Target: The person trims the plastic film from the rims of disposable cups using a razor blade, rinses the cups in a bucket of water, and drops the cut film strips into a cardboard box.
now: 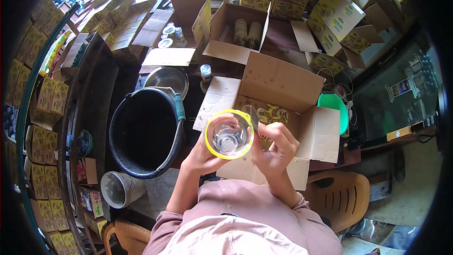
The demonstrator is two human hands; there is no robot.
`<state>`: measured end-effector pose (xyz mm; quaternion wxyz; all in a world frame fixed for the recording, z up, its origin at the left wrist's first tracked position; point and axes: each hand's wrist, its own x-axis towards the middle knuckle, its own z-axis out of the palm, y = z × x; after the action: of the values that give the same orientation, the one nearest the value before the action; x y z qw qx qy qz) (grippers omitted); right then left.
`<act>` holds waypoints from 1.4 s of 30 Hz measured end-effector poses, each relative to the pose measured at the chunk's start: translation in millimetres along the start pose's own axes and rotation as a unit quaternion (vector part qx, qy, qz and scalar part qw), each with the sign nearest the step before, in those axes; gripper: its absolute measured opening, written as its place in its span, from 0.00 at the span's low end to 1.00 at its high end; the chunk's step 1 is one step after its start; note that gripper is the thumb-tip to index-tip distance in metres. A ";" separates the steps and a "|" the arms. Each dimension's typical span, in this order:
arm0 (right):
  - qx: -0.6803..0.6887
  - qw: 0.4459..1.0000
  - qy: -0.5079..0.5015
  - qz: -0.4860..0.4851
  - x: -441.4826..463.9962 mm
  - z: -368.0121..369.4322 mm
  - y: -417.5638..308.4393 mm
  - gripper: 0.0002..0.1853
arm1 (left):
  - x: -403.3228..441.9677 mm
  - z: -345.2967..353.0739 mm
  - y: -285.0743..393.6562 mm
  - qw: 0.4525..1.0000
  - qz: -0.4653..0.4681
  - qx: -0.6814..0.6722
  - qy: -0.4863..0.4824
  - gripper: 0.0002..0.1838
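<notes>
My left hand (204,153) is wrapped round a clear plastic cup (229,137) with a bright yellow rim. The cup's open mouth faces up toward me, and its round base shows through. Beside the rim, my right hand (277,148) is closed, thumb and fingers together. A thin, dark, see-through sliver stands by its fingertips, too unclear to name. Behind both hands stands an open cardboard box (282,76) with yellow curled scraps (273,113) on its floor.
A black bucket (115,134) with a pale handle stands left, before a metal bowl (181,78). A green basin (342,108) sits right. Further back are open cartons (236,54), one holding lidded cups (166,43). Plastic chairs (349,198) flank me; a grey bucket (134,190) lies tilted.
</notes>
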<state>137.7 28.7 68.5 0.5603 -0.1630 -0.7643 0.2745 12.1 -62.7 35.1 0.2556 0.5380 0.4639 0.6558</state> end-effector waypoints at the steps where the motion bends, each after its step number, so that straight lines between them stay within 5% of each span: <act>1: 0.003 1.000 -0.009 0.003 0.7 -1.0 1.0 0.11 | 0.6 -0.1 -0.5 1.000 -0.002 -0.004 0.002 0.36; 13: -0.038 0.999 -0.017 0.002 1.6 -6.4 6.0 0.11 | 4.0 -6.7 -6.2 0.995 0.016 0.056 -0.084 0.35; 22: -0.002 0.999 -0.003 0.043 -3.4 -6.9 -5.9 0.11 | 4.5 3.4 -7.2 0.993 -0.014 -0.121 -0.007 0.36; 28: -0.010 0.999 -0.016 0.038 -2.3 -8.9 0.3 0.11 | 5.9 -3.0 -3.7 0.991 -0.021 -0.108 -0.080 0.34; 34: 0.010 0.999 -0.015 0.051 -3.6 -10.3 1.2 0.11 | 5.7 6.2 -10.1 0.995 0.030 -0.092 -0.026 0.41; 40: -0.007 0.998 -0.017 0.053 -4.8 -10.4 0.5 0.10 | 7.4 1.0 -6.7 0.994 0.052 0.053 -0.084 0.42; 42: 0.019 0.998 -0.025 0.059 -2.5 -13.5 4.0 0.11 | 8.0 3.2 -7.9 0.996 0.041 0.007 -0.077 0.41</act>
<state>151.0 33.7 67.1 0.5264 -0.1900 -0.7620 0.3258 11.5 -51.5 31.8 0.2595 0.6070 0.4255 0.6190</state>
